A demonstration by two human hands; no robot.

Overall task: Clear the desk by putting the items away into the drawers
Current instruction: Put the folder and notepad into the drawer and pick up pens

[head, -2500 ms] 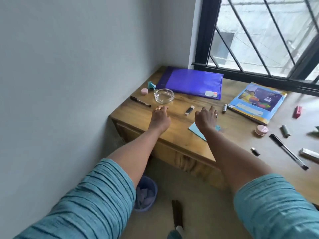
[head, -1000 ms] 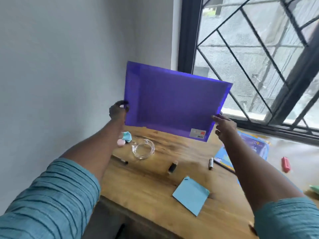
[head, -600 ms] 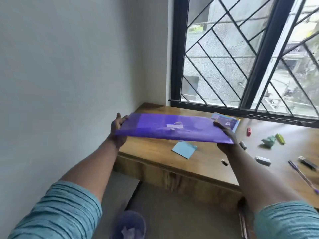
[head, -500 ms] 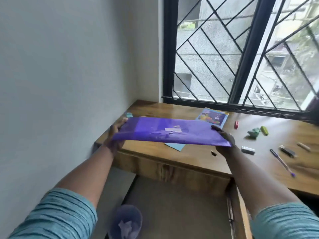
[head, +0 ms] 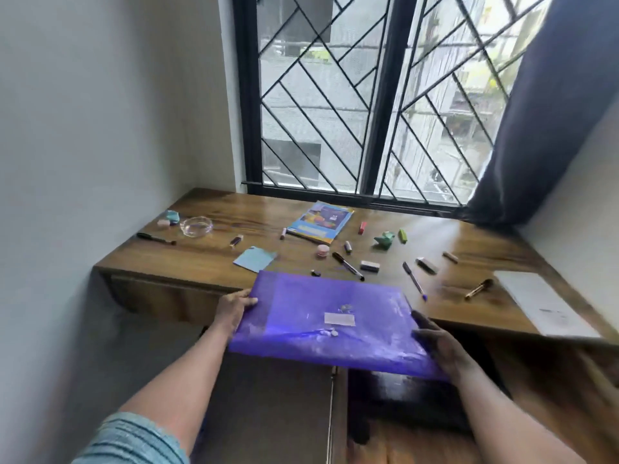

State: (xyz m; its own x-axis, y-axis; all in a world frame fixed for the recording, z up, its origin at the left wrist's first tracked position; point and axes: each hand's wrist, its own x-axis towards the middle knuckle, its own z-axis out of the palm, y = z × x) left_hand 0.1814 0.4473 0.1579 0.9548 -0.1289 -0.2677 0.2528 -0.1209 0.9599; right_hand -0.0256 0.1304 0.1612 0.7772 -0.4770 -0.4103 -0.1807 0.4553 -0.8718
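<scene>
While the left hand pinches the left edge of the purple folder with the thumb on top, the right hand grips its near right corner from the side and below, so the person carries the folder between both hands. It lies nearly flat, tilted a little toward the camera, in front of the counter's front edge and above a dark opening beneath the counter. That opening looks like an open drawer or compartment, though its inside is too dark to tell.

Judged from this, the task has barely begun. One item is lifted and apparently on its way to storage, but it is not yet put down, and nothing can be seen already stowed.

Almost everything else remains on the counter. Just beyond the folder lie a light blue sticky pad, a black marker, a small white eraser and a blue pen. Farther back sit a colourful booklet, a small pink pot, a green crumpled thing, a red cap and a green highlighter. Toward the left wall are a glass dish, a black pen, a pink eraser and a small dark tube. On the right, white paper hangs slightly over the counter's edge, with a gold-capped pen near it.

Many small pieces will need several trips or gathering by the handful.
</scene>
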